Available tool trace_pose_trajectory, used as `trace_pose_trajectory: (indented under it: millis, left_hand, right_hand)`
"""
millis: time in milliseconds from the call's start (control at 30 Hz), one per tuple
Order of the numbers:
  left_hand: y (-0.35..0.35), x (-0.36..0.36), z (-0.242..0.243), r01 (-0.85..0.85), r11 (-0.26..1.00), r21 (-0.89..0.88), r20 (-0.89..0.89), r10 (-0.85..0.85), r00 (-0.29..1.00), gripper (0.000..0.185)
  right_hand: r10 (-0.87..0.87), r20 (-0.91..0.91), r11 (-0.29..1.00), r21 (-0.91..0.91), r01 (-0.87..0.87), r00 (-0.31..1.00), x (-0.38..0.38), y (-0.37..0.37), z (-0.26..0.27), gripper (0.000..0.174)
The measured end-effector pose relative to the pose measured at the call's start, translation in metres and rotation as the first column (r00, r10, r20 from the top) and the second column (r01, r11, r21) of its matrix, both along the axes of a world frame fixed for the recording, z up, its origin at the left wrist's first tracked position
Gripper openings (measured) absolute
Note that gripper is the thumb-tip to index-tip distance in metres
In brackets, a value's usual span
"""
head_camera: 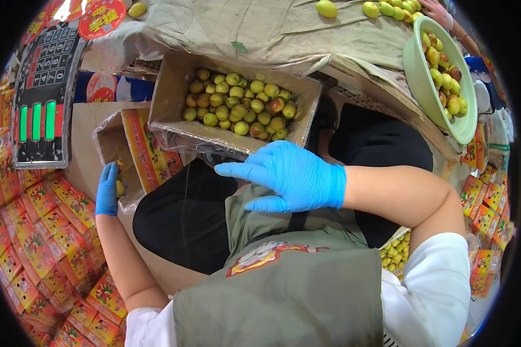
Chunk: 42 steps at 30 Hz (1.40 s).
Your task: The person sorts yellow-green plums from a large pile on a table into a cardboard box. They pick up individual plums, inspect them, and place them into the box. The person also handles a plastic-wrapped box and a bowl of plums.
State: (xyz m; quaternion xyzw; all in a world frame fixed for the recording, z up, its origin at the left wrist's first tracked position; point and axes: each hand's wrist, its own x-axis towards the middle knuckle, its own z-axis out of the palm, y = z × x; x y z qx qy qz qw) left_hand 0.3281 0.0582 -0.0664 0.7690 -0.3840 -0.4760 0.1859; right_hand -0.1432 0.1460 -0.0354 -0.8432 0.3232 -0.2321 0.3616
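My left hand (107, 191), in a blue glove, is cupped at the mouth of a small printed carton (150, 152) with a clear plastic liner. Against its palm show a yellow-green jujube (120, 189) and a browner one, partly hidden by the fingers. My right hand (286, 178), also gloved in blue, hovers palm down above my lap, index finger and thumb apart. No fruit shows in it. Just beyond lies an open cardboard box (169, 93) holding many green and reddish-brown jujubes (239, 108).
A scale's keypad and lit display (39, 108) stand at left. Stacked printed cartons (39, 230) fill the lower left. A pale green basin (421, 91) of jujubes tilts on the cloth-covered table (269, 30). Another person's hand (436, 13) reaches in at upper right.
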Motion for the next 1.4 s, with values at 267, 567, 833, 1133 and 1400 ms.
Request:
trace_pose_trajectory:
  millis: [267, 567, 833, 1133, 1400]
  left_hand:
    - [-0.031, 0.122, -0.074, 0.461, 0.883, -0.089, 0.581, -0.33, 0.744, 0.037]
    - [-0.08, -0.231, 0.003, 0.911, 0.372, -0.178, 0.15, -0.904, 0.399, 0.031]
    - [-0.133, -0.3, -0.175, 0.928, 0.339, 0.152, 0.483, -0.845, 0.229, 0.058]
    - [-0.135, -0.303, -0.197, 0.895, 0.424, 0.139, 0.435, -0.838, 0.329, 0.077]
    - [-0.085, -0.306, -0.107, 0.847, 0.515, -0.135, 0.037, -0.851, 0.524, 0.055]
  right_hand:
    - [0.036, 0.0, 0.999, 0.022, -0.036, 0.999, -0.003, 0.005, -0.002, 0.051]
    - [0.138, 0.003, 0.984, 0.114, -0.137, 0.99, -0.001, 0.007, 0.004, 0.021]
    - [0.044, 0.058, 0.996, 0.072, -0.048, 0.997, -0.002, 0.003, -0.001, 0.02]
    - [0.049, 0.048, 0.988, 0.144, -0.055, 0.998, -0.008, -0.001, -0.004, 0.02]
    - [0.022, 0.126, 0.986, 0.161, -0.042, 0.992, -0.016, 0.0, 0.004, 0.02]
